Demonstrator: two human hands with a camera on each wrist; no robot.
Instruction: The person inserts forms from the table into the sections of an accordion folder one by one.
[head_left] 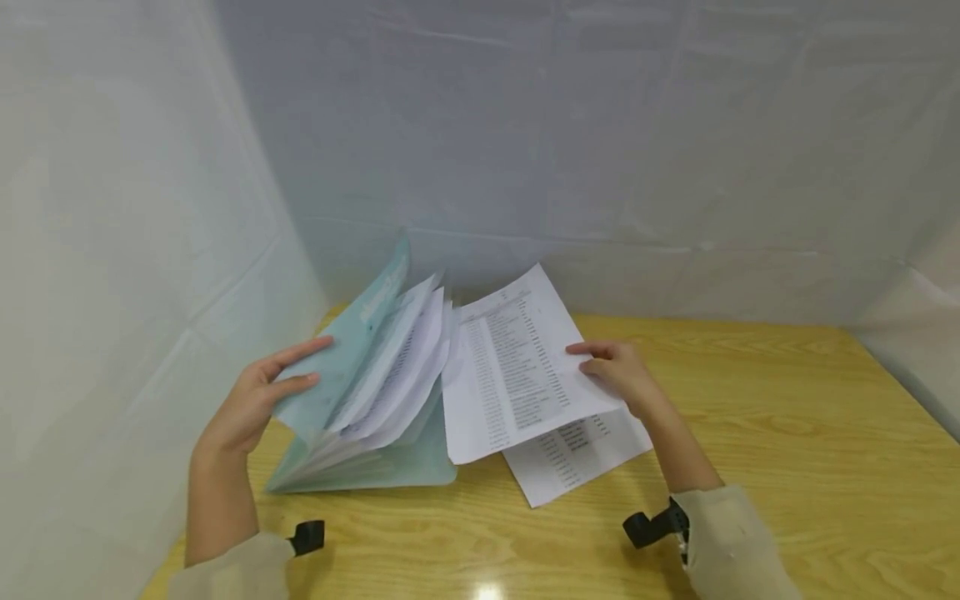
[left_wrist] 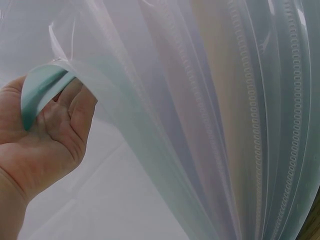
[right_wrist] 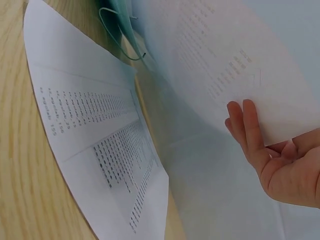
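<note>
— On the wooden table (head_left: 750,433), what do you see?

— I see the expanding folder (head_left: 360,417) fanned open, my left hand (head_left: 255,400) gripping its cover. My right hand (head_left: 618,375) pinches a printed sheet (head_left: 510,375) beside it. The cover probably flexes; it could slip and snap the pockets shut.

This looks like a makeshift desk booth for paperwork rather than a lived-in room. A light wooden table (head_left: 750,433) is closed in behind and at both sides by creased white sheeting (head_left: 600,125). On the table, toward its left end, stands a pale green expanding file folder (head_left: 352,350), with printed sheets (head_left: 517,367) of listed text just right of it.
</note>
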